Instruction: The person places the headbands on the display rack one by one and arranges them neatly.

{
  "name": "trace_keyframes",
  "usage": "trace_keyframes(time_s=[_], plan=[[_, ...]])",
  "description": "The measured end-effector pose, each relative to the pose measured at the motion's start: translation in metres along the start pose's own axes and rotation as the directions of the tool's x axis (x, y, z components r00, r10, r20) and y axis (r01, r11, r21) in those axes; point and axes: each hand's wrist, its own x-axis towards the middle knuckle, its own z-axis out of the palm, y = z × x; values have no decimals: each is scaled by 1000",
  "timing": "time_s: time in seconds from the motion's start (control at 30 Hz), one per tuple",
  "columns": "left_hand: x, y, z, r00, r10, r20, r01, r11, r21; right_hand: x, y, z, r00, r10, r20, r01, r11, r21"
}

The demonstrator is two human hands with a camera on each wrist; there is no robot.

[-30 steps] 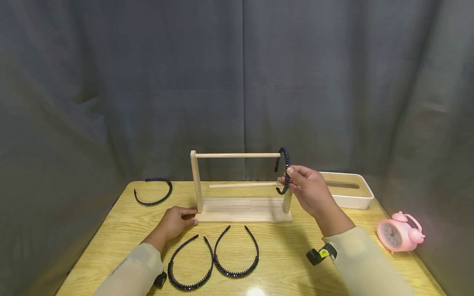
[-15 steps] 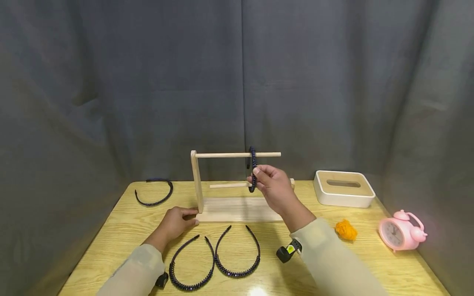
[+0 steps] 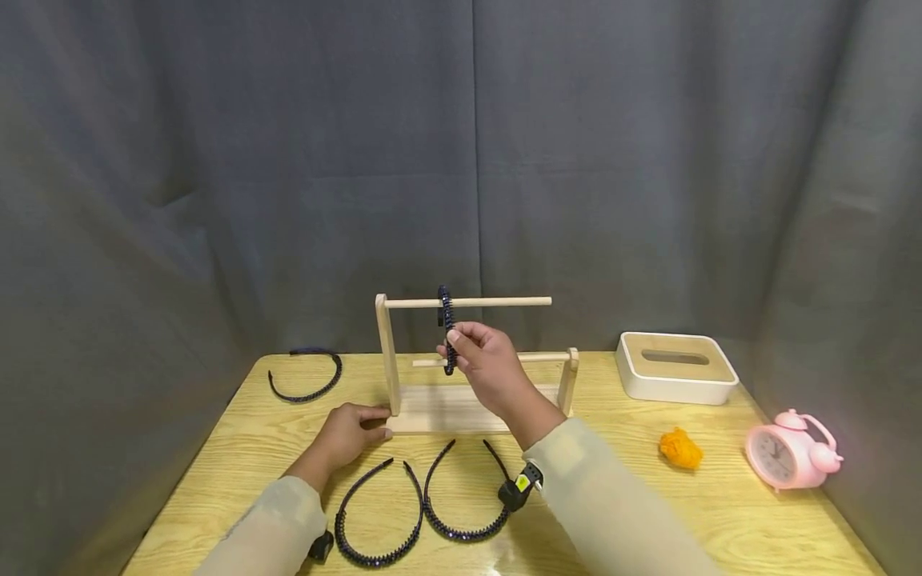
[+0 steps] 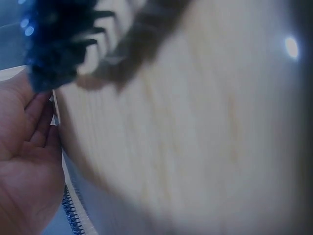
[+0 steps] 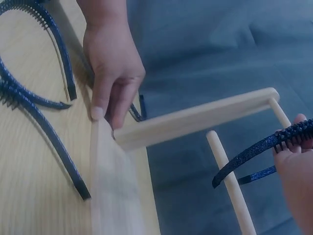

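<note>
A dark beaded headband [image 3: 448, 320] hangs over the upper rod [image 3: 504, 302] of a wooden stand [image 3: 387, 352], left of the rod's middle. My right hand [image 3: 497, 372] pinches its front side between thumb and fingers; in the right wrist view the headband's [image 5: 254, 149] tips straddle the lower rod [image 5: 230, 181]. At the left end of the base [image 3: 439, 420], my left hand [image 3: 344, 436] grips the edge, thumb in front, as the right wrist view of the left hand [image 5: 115, 68] also shows.
Two headbands lie in front of the stand, a left one [image 3: 378, 560] and a right one [image 3: 464, 536]. Another headband [image 3: 306, 398] lies at the back left. On the right are a tissue box [image 3: 677, 388], an orange crumpled thing [image 3: 680, 450] and a pink clock [image 3: 792, 456].
My right hand has slid the headband leftward along the upper rod from its free right end. The orange thing and the stand's right post have come into view. The left hand stays at the base.
</note>
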Motion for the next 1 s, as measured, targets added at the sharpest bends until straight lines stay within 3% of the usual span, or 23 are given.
trace_keyframes(time_s=[0.37, 0.63, 1.0], plan=[[-2, 3, 0, 1000, 1, -14, -1, 1000, 3, 11, 20, 25, 996, -79, 43, 79, 997, -15], [-2, 5, 1, 1000, -8, -1, 8, 1000, -1, 11, 31, 30, 998, -68, 17, 69, 996, -64], [0, 10, -2, 1000, -5, 6, 5, 1000, 18, 12, 30, 30, 997, -77, 2, 77, 988, -135]])
